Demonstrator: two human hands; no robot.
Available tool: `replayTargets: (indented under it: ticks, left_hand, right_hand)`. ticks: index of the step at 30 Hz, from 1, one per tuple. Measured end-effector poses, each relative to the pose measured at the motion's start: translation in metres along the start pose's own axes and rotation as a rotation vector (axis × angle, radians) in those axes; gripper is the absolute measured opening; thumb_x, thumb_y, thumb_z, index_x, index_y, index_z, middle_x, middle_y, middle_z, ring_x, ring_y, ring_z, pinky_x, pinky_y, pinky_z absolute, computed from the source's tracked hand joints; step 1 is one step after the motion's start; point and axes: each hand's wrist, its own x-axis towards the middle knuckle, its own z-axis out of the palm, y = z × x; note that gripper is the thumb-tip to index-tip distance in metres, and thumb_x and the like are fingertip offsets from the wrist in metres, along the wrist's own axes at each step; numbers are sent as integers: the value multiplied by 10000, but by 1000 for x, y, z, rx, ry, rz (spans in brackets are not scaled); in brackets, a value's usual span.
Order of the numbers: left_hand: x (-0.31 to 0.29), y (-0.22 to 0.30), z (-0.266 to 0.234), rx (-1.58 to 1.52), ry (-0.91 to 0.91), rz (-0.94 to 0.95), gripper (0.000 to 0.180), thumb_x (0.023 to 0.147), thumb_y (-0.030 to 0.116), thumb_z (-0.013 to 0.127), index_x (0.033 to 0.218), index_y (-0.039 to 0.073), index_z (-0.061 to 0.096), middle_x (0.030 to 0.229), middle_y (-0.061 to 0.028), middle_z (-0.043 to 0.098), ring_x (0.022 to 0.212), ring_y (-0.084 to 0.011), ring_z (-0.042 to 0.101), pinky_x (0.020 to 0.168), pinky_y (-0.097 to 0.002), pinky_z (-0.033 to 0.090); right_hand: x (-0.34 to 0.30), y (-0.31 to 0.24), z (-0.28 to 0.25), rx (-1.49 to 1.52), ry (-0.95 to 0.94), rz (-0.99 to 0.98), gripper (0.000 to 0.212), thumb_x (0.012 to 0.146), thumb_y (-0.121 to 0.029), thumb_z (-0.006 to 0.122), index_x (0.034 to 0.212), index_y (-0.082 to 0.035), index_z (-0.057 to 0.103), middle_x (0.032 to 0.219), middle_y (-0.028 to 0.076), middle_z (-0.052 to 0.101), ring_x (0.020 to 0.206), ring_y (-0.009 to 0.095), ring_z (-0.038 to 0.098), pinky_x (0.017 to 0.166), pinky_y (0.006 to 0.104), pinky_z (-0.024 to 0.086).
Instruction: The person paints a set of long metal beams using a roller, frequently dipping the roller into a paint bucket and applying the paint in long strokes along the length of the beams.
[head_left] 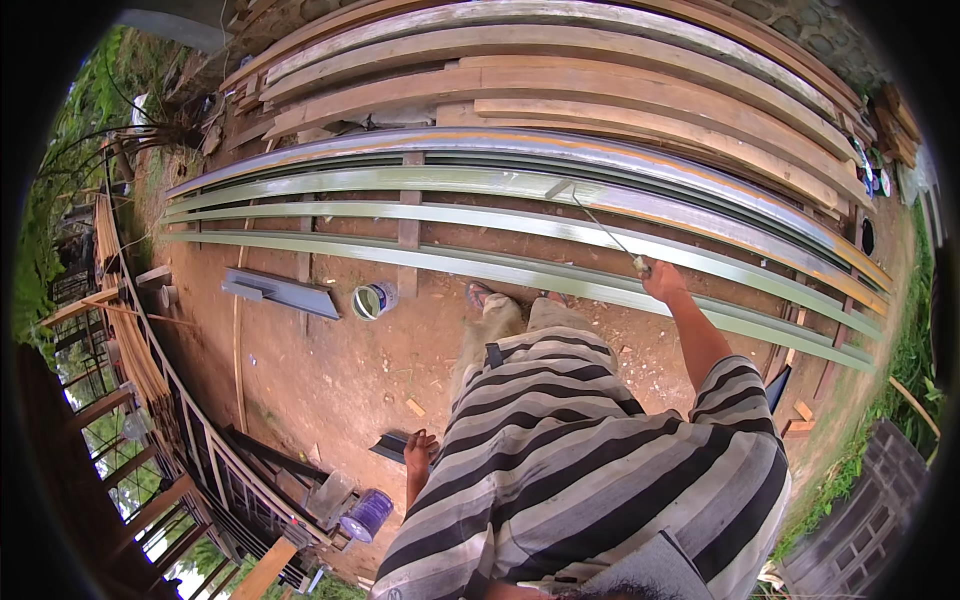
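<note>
Closed round the short handle, the right hand (665,281) holds a paint roller (560,189) by its near end; the head is over a long metal beam (450,182) beyond the nearer green ones and seems to touch it; gripping the far end of the tool probably gives the arm its reach across those nearer lengths. From the hand, the roller points forward and to the left, its long axis slanting along the thin rod; the beam lies crosswise before the person, pale green left of the head, greyer to the right. Wooden cross-pieces (410,228) run beneath the beams, likely to keep them off the dirt; nearer the person stands an open bucket (391,291), perhaps set there to be close by, with a short grey channel (290,293) beside it; the left hand (421,450) hangs low, fingers loosely bent, nothing visible in it; past the beams lie timber planks (560,85).
</note>
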Motion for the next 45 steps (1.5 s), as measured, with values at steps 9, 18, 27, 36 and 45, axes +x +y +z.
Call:
replayTargets:
  ticks: [9, 18, 27, 36, 45]
  left_hand:
    - [17, -56, -13, -359, -51, 6, 397, 1049, 260, 581, 1274, -67, 600, 1058, -160, 718, 998, -256, 699, 884, -359, 558]
    - [12, -58, -64, -225, 142, -54, 379, 1045, 374, 574, 1312, 106, 595, 1077, -83, 720, 962, -214, 691, 773, -376, 509]
    - [58, -114, -25, -175, -71, 0, 452, 1042, 358, 581, 1356, 34, 579, 1120, -173, 729, 992, -259, 706, 821, -363, 548]
    - [38, -37, -24, -170, -54, 195, 464, 1062, 318, 553, 1377, -23, 545, 1212, -242, 694, 1064, -303, 700, 900, -405, 555]
    - [72, -59, -39, 49, 6, 67, 432, 1055, 309, 567, 1337, -17, 586, 1144, -215, 719, 1054, -259, 695, 886, -382, 557]
  right_hand:
    - [59, -289, 27, 69, -141, -166, 383, 944, -254, 553, 1295, -119, 622, 1278, 195, 686, 1199, 387, 659, 997, 500, 546]
    - [62, -294, 9, 41, -136, -77, 369, 1010, -306, 506, 1308, -143, 649, 1277, 159, 696, 1204, 353, 663, 1003, 493, 545]
    - [-37, 5, -38, 31, -36, 207, 512, 912, -409, 653, 1404, -273, 619, 1301, 206, 675, 1236, 383, 630, 1047, 491, 510]
    - [-39, 66, -77, 82, 72, 61, 528, 897, -444, 716, 1332, -146, 681, 1143, 216, 728, 1100, 403, 684, 965, 456, 547]
    - [52, -90, -138, -120, -65, -41, 473, 915, -435, 678, 1342, -232, 681, 1246, 201, 702, 1181, 376, 654, 1020, 480, 522]
